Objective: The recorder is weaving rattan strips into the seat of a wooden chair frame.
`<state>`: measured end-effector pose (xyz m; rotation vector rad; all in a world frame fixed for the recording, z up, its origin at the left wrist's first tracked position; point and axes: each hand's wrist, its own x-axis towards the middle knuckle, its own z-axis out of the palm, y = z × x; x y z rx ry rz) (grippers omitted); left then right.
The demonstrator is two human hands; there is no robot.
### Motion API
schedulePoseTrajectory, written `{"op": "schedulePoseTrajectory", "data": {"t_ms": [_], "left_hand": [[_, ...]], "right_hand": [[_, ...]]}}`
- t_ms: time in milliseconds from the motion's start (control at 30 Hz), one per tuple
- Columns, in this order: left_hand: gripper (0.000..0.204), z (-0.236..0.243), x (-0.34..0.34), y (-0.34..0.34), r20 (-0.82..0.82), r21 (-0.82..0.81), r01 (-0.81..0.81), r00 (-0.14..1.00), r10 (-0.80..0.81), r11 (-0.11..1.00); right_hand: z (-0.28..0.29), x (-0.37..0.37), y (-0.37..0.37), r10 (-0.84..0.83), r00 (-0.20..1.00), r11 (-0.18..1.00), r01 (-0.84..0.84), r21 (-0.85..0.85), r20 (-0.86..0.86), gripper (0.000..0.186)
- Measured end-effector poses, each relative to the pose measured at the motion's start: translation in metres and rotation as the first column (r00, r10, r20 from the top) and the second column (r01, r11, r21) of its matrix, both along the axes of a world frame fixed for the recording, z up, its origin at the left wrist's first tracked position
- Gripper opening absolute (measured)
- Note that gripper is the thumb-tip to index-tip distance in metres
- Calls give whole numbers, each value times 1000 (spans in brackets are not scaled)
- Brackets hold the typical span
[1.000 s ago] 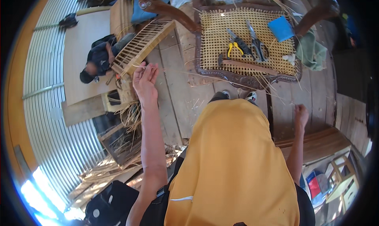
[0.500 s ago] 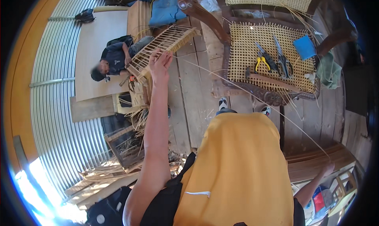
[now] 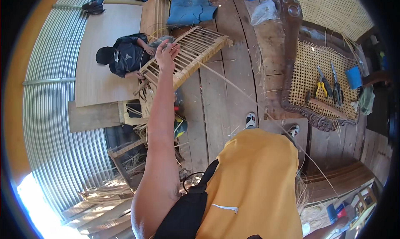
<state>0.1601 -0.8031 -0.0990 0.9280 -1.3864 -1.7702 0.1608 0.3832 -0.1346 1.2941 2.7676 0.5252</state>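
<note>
My left hand (image 3: 166, 55) is raised in front of a slatted wooden frame (image 3: 208, 51), fingers pinching a thin pale cane strand (image 3: 233, 87), which runs diagonally down toward the lower right. My right hand (image 3: 341, 221) is low at the far right, small and dim; I cannot tell what its fingers hold. The carved wooden chair with a woven cane seat (image 3: 303, 72) stands right of the strand, carrying yellow-handled pliers (image 3: 321, 89), cutters (image 3: 337, 95), a hammer (image 3: 329, 109) and a blue flat object (image 3: 353, 77).
A co-worker in a dark shirt (image 3: 127, 57) grips the slatted frame at left. Behind are a plywood panel (image 3: 102, 43), corrugated metal wall (image 3: 46, 118) and blue cloth (image 3: 187, 13). Plank floor (image 3: 216, 105), loose cane (image 3: 104, 187) and a wooden bench (image 3: 333, 180) surround me.
The view has swung left, so the chair sits further right. My left arm stays extended toward the slatted frame. My right hand has moved down and outward to the right.
</note>
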Motion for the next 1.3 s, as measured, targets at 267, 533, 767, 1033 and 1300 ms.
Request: {"op": "schedulePoseTrajectory", "data": {"t_ms": [267,533,767,1033,1300], "left_hand": [[26,1,0,-43,24,-27,17,1000,-17,999],[45,33,56,-167,349,-597,185,936,45,780],[26,150,-20,17,479,-823,566,642,598,52],[17,60,-72,337,615,-141,956,288,-734,257],[15,40,-85,309,763,13,943,206,-613,333]], "right_hand": [[40,19,-55,108,925,968,-181,-173,-364,30],[69,-16,-202,108,733,698,-537,-473,-672,28],[48,-90,-542,347,831,-212,-382,-899,-435,26],[57,-117,-667,404,584,-507,-497,-704,-704,13],[-6,-188,-599,748,294,-16,-888,-459,-596,14]]}}
